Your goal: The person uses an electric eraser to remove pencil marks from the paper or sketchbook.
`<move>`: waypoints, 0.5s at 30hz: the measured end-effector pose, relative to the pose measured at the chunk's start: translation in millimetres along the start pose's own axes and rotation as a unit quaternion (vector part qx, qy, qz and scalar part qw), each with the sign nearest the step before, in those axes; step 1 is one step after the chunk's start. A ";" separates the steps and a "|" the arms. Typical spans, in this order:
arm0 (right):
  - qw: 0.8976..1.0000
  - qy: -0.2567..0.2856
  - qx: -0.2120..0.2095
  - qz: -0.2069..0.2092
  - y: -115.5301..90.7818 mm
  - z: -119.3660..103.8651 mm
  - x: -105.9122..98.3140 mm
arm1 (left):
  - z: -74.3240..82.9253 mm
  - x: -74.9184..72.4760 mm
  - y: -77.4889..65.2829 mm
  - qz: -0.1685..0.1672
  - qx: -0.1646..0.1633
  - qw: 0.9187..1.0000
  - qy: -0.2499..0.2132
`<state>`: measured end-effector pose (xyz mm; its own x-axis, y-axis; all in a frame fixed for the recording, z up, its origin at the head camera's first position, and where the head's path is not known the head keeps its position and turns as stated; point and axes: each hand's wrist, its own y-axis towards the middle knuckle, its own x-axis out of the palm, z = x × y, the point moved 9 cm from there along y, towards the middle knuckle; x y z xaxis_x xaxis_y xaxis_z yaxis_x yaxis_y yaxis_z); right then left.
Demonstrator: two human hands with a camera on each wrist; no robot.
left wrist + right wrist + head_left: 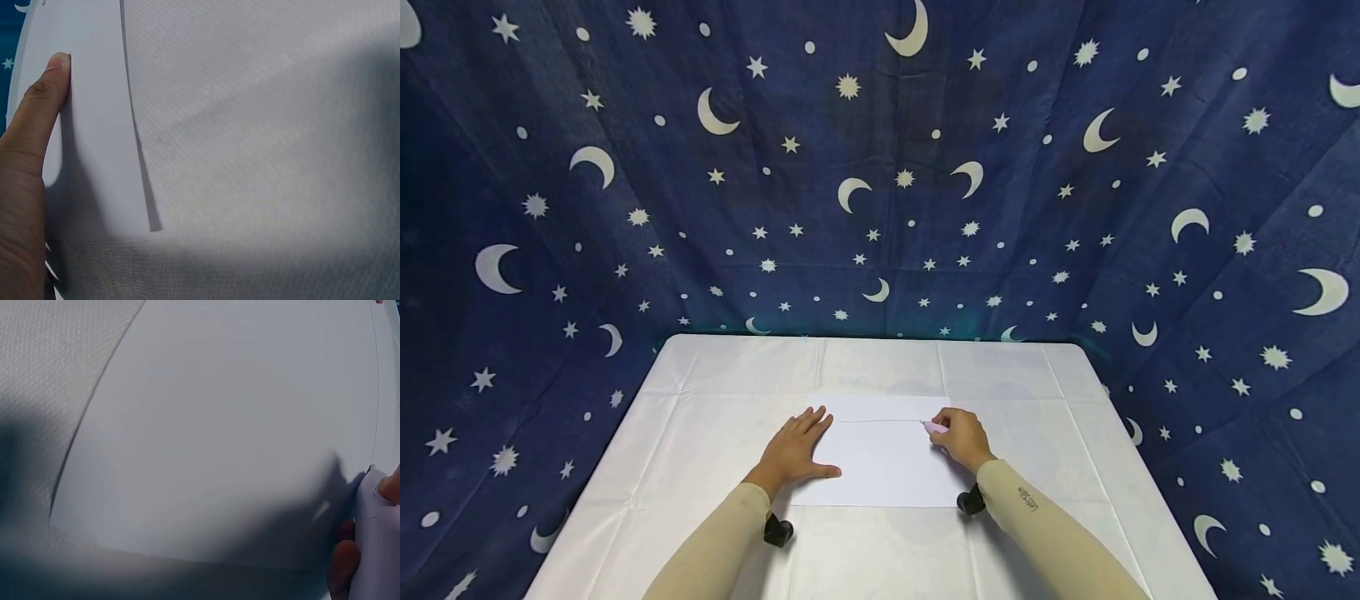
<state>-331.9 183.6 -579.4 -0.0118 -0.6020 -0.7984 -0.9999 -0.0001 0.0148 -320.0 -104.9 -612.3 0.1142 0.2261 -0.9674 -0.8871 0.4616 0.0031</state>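
A white sheet of paper lies on the white-covered table. My left hand rests on its left side with fingers spread, the thumb pressing the paper. At the sheet's right side, my right hand grips a light purple utility knife. In the right wrist view, the thick rounded body of the knife ends in a small dark tip touching the paper. From that tip a thin line runs left across the upper part of the sheet; whether it is cut or drawn I cannot tell.
The table's white cloth has fold creases and surrounds the sheet. Behind and beside the table hangs a dark blue curtain with moons and stars. A dark wrist device sits below each hand.
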 end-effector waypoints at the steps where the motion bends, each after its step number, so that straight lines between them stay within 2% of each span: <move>1: 1.000 0.001 -0.003 0.001 -0.1 -1.0 -0.4 | -0.1 0.1 0.3 0.002 0.001 1.000 0.000; 9: 1.000 0.005 -0.003 -0.013 0.7 -6.8 3.9 | -1.1 2.6 1.2 0.002 -0.001 1.000 0.005; 15: 1.000 0.001 -0.001 0.002 1.0 -1.2 -0.3 | -0.1 0.5 0.5 0.000 -0.004 1.000 0.004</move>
<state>-332.9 182.9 -578.5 -0.0150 -0.6038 -0.7970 -0.9998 0.0008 0.0182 -320.4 -104.6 -612.8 0.1113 0.2192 -0.9693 -0.8902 0.4556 0.0008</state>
